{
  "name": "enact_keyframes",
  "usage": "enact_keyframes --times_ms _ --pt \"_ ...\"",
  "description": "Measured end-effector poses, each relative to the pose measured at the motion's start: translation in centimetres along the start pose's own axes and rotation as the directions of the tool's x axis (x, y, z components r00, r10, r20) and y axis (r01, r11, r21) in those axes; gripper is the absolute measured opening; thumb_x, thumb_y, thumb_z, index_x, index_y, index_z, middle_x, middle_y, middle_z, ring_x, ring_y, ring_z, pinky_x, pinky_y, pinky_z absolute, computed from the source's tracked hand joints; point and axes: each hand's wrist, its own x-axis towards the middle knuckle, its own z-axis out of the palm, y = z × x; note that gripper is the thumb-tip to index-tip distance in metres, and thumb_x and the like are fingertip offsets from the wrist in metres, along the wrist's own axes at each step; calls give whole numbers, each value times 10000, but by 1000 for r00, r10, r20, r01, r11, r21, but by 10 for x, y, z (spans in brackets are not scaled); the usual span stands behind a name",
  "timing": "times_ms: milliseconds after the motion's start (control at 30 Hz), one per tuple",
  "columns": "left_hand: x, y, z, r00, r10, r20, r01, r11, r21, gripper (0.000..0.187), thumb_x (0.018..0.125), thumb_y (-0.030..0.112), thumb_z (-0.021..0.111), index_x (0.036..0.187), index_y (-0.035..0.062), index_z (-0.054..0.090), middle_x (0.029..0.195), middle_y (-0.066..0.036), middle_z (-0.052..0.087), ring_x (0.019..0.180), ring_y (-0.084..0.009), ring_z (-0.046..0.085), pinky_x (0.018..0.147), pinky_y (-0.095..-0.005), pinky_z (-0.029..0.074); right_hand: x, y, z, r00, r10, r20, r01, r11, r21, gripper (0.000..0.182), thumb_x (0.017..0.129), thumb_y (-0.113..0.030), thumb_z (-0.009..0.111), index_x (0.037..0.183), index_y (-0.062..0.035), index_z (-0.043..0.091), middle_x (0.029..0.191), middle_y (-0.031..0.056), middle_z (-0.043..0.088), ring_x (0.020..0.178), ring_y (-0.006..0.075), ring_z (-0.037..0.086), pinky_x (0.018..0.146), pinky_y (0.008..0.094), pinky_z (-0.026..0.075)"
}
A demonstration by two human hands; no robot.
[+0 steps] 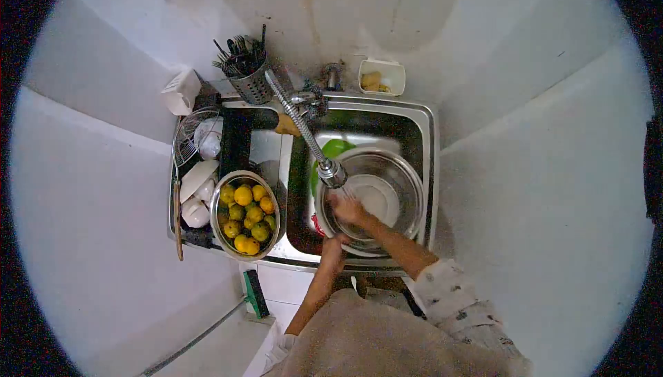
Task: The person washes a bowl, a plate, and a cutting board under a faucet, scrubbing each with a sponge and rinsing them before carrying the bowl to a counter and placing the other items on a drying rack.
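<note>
A large round metal bowl (412,204) stands in the sink basin, with a pale round patch at its bottom. Above its left side hangs the flexible faucet's spout (332,173), and water seems to fall from it. My right hand (349,210) is inside the bowl under the spout, its fingers smeared by motion. At the bowl's lower left rim, my left hand (333,247) touches the edge with its fingers closed round it. A green item (336,147) and a red item (317,224) lie beside the bowl, partly hidden by it.
A metal bowl of orange and green fruit (246,219) stands on the drainboard, left of the basin. Near it are white dishes (197,212), a wire strainer (186,143) and a cutlery holder (253,87). A white container (382,77) sits behind the sink.
</note>
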Motion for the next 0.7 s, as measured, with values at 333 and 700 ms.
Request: enact_keyframes --times_ms 333,700 --pt "0 -27 -11 969 245 -41 -225 935 274 187 602 16 516 788 33 502 704 -54 508 615 -216 494 571 -339 420 14 -6 -60 958 -55 283 104 982 -161 277 794 -166 493 1048 -66 541 1019 200 576 978 326 544 877 412 399" --pt "-33 -3 1 992 45 -116 -60 990 -128 157 652 4 470 799 23 521 744 -88 530 738 -253 520 621 -366 419 2 7 -71 955 -126 268 178 968 -179 210 798 -182 505 926 -20 544 862 138 571 843 249 545 834 353 409"
